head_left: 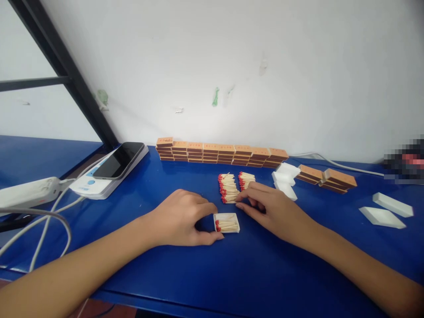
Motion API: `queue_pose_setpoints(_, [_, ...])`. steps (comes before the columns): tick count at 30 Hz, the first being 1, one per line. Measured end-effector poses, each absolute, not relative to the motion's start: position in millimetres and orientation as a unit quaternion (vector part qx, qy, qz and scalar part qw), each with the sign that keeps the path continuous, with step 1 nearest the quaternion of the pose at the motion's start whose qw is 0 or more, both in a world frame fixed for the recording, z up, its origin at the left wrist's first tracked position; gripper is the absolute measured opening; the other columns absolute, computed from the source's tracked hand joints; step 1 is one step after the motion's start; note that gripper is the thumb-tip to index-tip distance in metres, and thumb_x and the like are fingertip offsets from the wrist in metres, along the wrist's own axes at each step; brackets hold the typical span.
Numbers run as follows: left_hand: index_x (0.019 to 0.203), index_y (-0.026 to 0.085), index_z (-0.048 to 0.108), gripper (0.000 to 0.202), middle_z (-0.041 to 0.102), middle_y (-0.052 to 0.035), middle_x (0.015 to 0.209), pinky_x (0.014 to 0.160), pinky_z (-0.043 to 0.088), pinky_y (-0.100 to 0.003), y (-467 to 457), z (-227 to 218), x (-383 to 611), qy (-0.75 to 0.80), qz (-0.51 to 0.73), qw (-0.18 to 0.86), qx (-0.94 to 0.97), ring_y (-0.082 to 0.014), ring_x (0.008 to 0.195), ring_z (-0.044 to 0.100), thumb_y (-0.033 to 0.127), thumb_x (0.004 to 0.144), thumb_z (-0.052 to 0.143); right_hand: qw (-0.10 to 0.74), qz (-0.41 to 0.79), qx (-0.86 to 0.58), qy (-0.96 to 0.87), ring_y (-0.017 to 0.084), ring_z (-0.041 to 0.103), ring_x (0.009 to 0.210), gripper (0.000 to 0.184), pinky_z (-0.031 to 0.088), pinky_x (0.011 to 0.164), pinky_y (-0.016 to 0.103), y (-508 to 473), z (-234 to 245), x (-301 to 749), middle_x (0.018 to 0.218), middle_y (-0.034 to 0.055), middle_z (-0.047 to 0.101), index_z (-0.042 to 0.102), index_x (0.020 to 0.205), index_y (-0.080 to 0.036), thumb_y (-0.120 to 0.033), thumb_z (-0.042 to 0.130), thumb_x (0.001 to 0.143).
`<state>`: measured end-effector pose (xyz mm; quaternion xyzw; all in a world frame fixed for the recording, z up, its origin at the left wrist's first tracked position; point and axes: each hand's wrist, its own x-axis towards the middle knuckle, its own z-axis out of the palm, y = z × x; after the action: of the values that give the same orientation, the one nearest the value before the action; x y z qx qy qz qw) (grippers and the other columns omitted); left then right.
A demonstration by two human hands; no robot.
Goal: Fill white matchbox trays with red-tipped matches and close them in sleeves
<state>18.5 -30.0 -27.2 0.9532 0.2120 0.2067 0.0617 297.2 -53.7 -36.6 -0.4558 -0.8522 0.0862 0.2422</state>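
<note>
My left hand (pixel 185 218) curves around a small white matchbox tray (pixel 228 216), its thumb at the near side and fingers at the far left corner. Inside lie several red-headed matches (pixel 226 225), loosely side by side. Just beyond the tray, a heap of matches (pixel 227 183) rests on the blue table, heads to the left. The thumb and forefinger of my right hand (pixel 265 205) come together at the near right end of this heap, closed on the match ends. A second bunch of matches (pixel 247 179) lies right behind those fingers, partly covered by them.
Stacked matchboxes (pixel 212 152) form a long row along the wall, with more matchboxes (pixel 338 180) to the right. White empty trays (pixel 285 176) and folded white pieces (pixel 382 216) lie at right. A phone (pixel 119 160), a white box and cables occupy the left.
</note>
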Motion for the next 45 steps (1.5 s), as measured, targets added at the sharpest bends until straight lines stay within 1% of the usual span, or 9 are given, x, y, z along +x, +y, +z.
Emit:
queue_pose_setpoints(5, [0.099,0.017,0.075,0.037,0.07,-0.0006,0.072,0.058,0.042,-0.031,-30.3,-27.1,18.6,0.215,0.202,0.063,0.953,-0.0168,0.062,0.064,0.053,0.093,0.071,0.216,0.097,-0.462,-0.855,0.015,0.058,0.068,0.011,0.045,0.061,0.027,-56.8,-34.4,293.4,0.08,0.0001,0.059,0.066,0.094,-0.022,-0.021,0.059,0.101])
queue_pose_setpoints(9, [0.098,0.017,0.075,0.038,0.068,-0.0006,0.07,0.058,0.042,-0.03,-30.2,-27.7,18.8,0.214,0.201,0.061,0.954,-0.0167,0.062,0.064,0.054,0.094,0.069,0.192,0.096,-0.468,-0.857,0.016,0.06,0.068,0.012,0.046,0.058,0.028,-58.4,-30.9,293.8,0.084,0.0015,0.063,0.062,0.093,-0.023,-0.023,0.056,0.103])
queue_pose_setpoints(13, [0.098,0.017,0.075,0.037,0.068,-0.0009,0.07,0.057,0.041,-0.03,-30.1,-27.8,18.9,0.215,0.201,0.064,0.954,-0.0167,0.061,0.063,0.054,0.094,0.07,0.201,0.098,-0.467,-0.855,0.016,0.06,0.069,0.013,0.046,0.059,0.028,-64.0,-25.7,292.9,0.088,0.0024,0.064,0.061,0.094,-0.024,-0.025,0.054,0.105])
queue_pose_setpoints(18, [0.096,0.017,0.075,0.037,0.069,-0.0011,0.071,0.058,0.041,-0.031,-29.7,-28.0,19.1,0.211,0.204,0.067,0.954,-0.0178,0.062,0.065,0.053,0.093,0.071,0.214,0.132,-0.452,-0.856,0.015,0.059,0.069,0.012,0.046,0.06,0.027,-80.2,-22.3,278.9,0.085,0.0007,0.063,0.062,0.094,-0.024,-0.023,0.057,0.104])
queue_pose_setpoints(21, [0.095,0.016,0.076,0.037,0.069,-0.0008,0.071,0.057,0.04,-0.031,-29.7,-28.5,19.0,0.211,0.209,0.065,0.953,-0.0181,0.061,0.065,0.053,0.091,0.073,0.222,0.152,-0.433,-0.86,0.014,0.061,0.073,0.01,0.047,0.063,0.027,-81.8,-25.2,275.5,0.09,0.0015,0.064,0.065,0.098,-0.023,-0.022,0.058,0.104])
queue_pose_setpoints(26, [0.099,0.017,0.076,0.037,0.068,-0.0001,0.07,0.057,0.04,-0.032,-29.9,-29.5,18.0,0.211,0.203,0.062,0.954,-0.0175,0.061,0.063,0.053,0.092,0.073,0.246,0.107,-0.45,-0.852,0.015,0.062,0.076,0.014,0.049,0.065,0.028,-62.8,-32.9,291.1,0.096,0.0032,0.064,0.069,0.11,-0.024,-0.023,0.056,0.105])
queue_pose_setpoints(33, [0.098,0.017,0.076,0.037,0.069,0.0,0.071,0.058,0.04,-0.032,-29.6,-28.4,18.5,0.213,0.197,0.065,0.955,-0.0173,0.061,0.064,0.053,0.091,0.073,0.214,0.101,-0.456,-0.858,0.015,0.059,0.074,0.009,0.047,0.064,0.029,-56.2,-37.6,298.1,0.091,0.0019,0.06,0.066,0.1,-0.022,-0.025,0.058,0.104])
queue_pose_setpoints(40, [0.1,0.017,0.076,0.038,0.069,0.0006,0.071,0.057,0.039,-0.032,-29.1,-28.8,16.8,0.215,0.197,0.069,0.954,-0.0171,0.061,0.064,0.054,0.091,0.074,0.19,0.11,-0.46,-0.86,0.016,0.057,0.072,0.013,0.045,0.063,0.029,-56.4,-34.0,299.9,0.09,0.0019,0.058,0.061,0.096,-0.022,-0.026,0.053,0.106])
queue_pose_setpoints(45, [0.099,0.017,0.076,0.036,0.068,0.0009,0.071,0.057,0.039,-0.032,-28.4,-28.8,18.0,0.215,0.197,0.071,0.954,-0.017,0.061,0.063,0.053,0.09,0.075,0.209,0.148,-0.464,-0.848,0.015,0.056,0.071,0.015,0.045,0.062,0.027,-66.2,-23.4,293.4,0.088,0.0011,0.058,0.061,0.097,-0.023,-0.031,0.054,0.107])
